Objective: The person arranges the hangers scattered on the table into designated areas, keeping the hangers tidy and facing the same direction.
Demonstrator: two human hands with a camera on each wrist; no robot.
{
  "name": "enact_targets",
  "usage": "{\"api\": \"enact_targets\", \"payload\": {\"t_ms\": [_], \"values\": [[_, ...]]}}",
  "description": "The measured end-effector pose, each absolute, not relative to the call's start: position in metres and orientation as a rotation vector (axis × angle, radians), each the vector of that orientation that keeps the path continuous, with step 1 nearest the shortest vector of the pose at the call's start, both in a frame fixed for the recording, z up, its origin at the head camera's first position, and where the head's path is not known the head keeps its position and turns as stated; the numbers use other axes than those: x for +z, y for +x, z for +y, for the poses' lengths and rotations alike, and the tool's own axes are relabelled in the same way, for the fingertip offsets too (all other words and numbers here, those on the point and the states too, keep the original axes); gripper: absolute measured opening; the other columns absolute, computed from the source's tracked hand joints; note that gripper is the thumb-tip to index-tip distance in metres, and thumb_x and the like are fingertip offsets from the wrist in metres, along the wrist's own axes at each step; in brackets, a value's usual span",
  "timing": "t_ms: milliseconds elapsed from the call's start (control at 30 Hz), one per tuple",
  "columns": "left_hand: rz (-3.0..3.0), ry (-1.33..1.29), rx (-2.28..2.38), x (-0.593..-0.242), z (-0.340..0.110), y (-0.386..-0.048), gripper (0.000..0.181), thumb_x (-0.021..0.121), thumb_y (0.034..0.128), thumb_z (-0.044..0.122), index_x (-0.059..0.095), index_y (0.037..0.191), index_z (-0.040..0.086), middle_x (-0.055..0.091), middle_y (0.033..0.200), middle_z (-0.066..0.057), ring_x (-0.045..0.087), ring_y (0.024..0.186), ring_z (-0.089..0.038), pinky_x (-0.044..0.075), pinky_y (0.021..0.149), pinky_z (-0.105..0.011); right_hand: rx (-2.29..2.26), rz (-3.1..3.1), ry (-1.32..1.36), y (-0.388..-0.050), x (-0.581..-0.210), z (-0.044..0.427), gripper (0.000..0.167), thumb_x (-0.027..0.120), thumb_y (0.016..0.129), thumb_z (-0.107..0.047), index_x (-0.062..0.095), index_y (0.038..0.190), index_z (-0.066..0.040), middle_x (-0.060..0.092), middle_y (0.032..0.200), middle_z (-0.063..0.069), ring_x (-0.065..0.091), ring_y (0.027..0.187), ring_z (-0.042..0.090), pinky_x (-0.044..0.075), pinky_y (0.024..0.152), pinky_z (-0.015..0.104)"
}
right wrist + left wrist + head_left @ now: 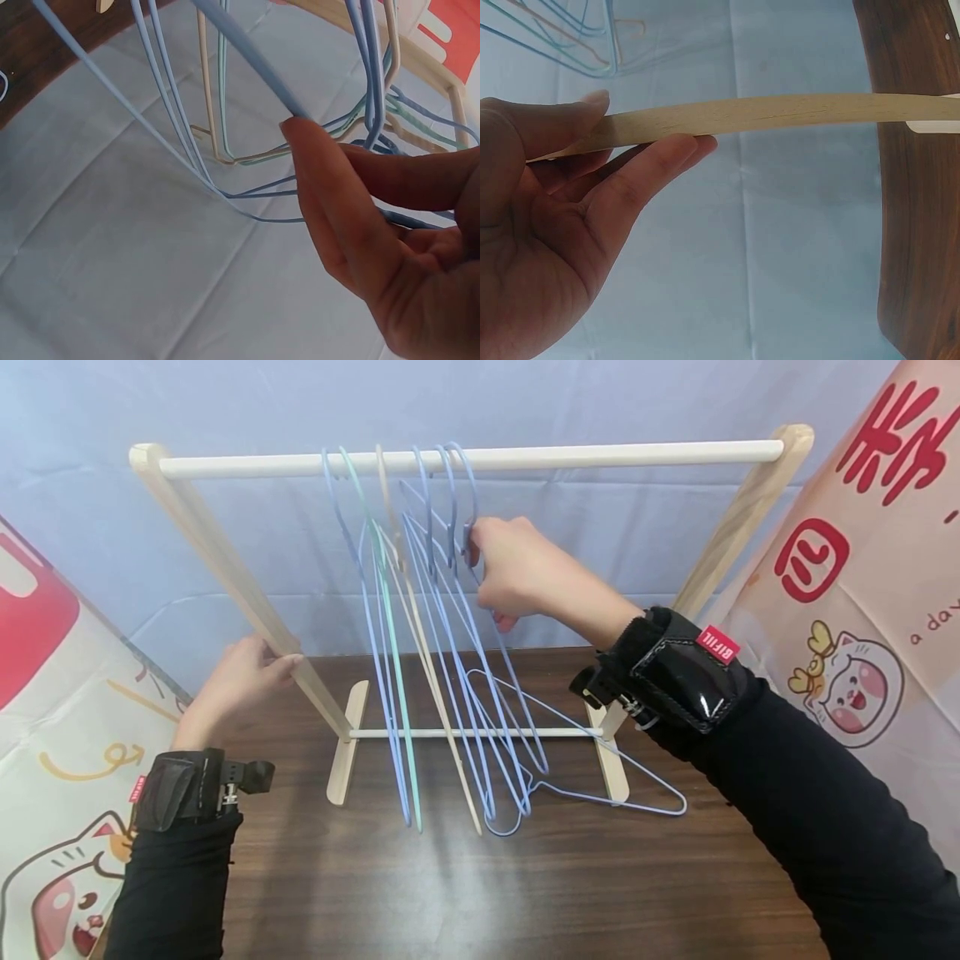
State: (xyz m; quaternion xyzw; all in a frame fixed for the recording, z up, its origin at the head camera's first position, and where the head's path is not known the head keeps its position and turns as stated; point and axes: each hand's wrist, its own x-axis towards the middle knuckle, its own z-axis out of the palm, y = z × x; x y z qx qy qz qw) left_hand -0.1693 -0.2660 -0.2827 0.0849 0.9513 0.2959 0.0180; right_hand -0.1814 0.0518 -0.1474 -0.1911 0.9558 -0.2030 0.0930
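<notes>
My right hand pinches the rightmost blue hanger just below its hook, which loops over the white rail of a wooden clothes rack. Beside it on the rail hang two more blue hangers. Farther left hang a beige hanger, a mint green hanger and another blue hanger. In the left wrist view, my left hand grips the rack's left post between thumb and fingers. The right wrist view shows my right fingers on the blue wire, partly covering the hanger's neck.
Another blue hanger lies on the dark wooden table at the foot of the rack, partly behind the hanging ones. The rack's right post stands beyond my right forearm. A pale blue cloth hangs behind, with printed cloths at both sides.
</notes>
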Motion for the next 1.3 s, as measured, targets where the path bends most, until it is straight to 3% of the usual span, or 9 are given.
{"api": "enact_targets", "payload": {"t_ms": [133, 300, 633, 867, 1000, 1300], "values": [[2.957, 0.248, 0.907, -0.2824, -0.266, -0.1691, 0.04, 0.046, 0.0959, 0.027, 0.053, 0.11, -0.01, 0.062, 0.081, -0.017, 0.045, 0.054, -0.015, 0.038, 0.051, -0.031, -0.641, 2.824, -0.559, -0.181, -0.1488, 0.0501, 0.037, 0.046, 0.077, 0.007, 0.046, 0.113, 0.003, 0.056, 0.094, 0.015, 0.064, 0.054, 0.017, 0.051, 0.054, 0.027], [2.958, 0.252, 0.92, -0.2811, -0.2649, -0.168, 0.041, 0.046, 0.096, 0.027, 0.053, 0.112, -0.01, 0.063, 0.088, -0.02, 0.052, 0.063, -0.019, 0.04, 0.056, -0.032, -0.664, 2.811, -0.541, -0.1803, -0.1502, 0.0494, 0.036, 0.047, 0.078, 0.006, 0.046, 0.114, 0.002, 0.057, 0.088, 0.013, 0.064, 0.056, 0.017, 0.051, 0.055, 0.026], [2.956, 0.242, 0.907, -0.2799, -0.2646, -0.1677, 0.039, 0.046, 0.096, 0.028, 0.054, 0.108, -0.008, 0.059, 0.074, -0.011, 0.039, 0.048, -0.013, 0.035, 0.047, -0.03, -0.715, 2.77, -0.549, -0.1786, -0.1523, 0.0517, 0.029, 0.047, 0.083, 0.005, 0.046, 0.112, 0.002, 0.062, 0.085, 0.013, 0.065, 0.057, 0.018, 0.051, 0.054, 0.026], [2.953, 0.247, 0.917, -0.2803, -0.2647, -0.1678, 0.041, 0.046, 0.0958, 0.028, 0.053, 0.11, -0.009, 0.061, 0.078, -0.013, 0.041, 0.05, -0.014, 0.036, 0.047, -0.03, -0.804, 2.711, -0.505, -0.1761, -0.152, 0.0507, 0.036, 0.043, 0.083, 0.009, 0.045, 0.12, 0.005, 0.06, 0.088, 0.016, 0.065, 0.061, 0.02, 0.052, 0.055, 0.027], [2.953, 0.243, 0.903, -0.2806, -0.265, -0.1684, 0.041, 0.046, 0.0958, 0.029, 0.055, 0.107, -0.009, 0.059, 0.072, -0.009, 0.038, 0.047, -0.013, 0.035, 0.046, -0.03, -0.805, 2.703, -0.505, -0.1751, -0.1523, 0.0505, 0.039, 0.04, 0.083, 0.011, 0.046, 0.121, 0.005, 0.06, 0.087, 0.014, 0.065, 0.062, 0.019, 0.052, 0.055, 0.027], [2.956, 0.252, 0.905, -0.2819, -0.2658, -0.1704, 0.041, 0.047, 0.0957, 0.028, 0.055, 0.108, -0.01, 0.062, 0.078, -0.014, 0.043, 0.051, -0.015, 0.036, 0.048, -0.03, -0.783, 2.72, -0.555, -0.1741, -0.1531, 0.0526, 0.032, 0.04, 0.082, 0.008, 0.051, 0.113, 0.005, 0.064, 0.077, 0.014, 0.065, 0.057, 0.017, 0.051, 0.055, 0.025]]}}
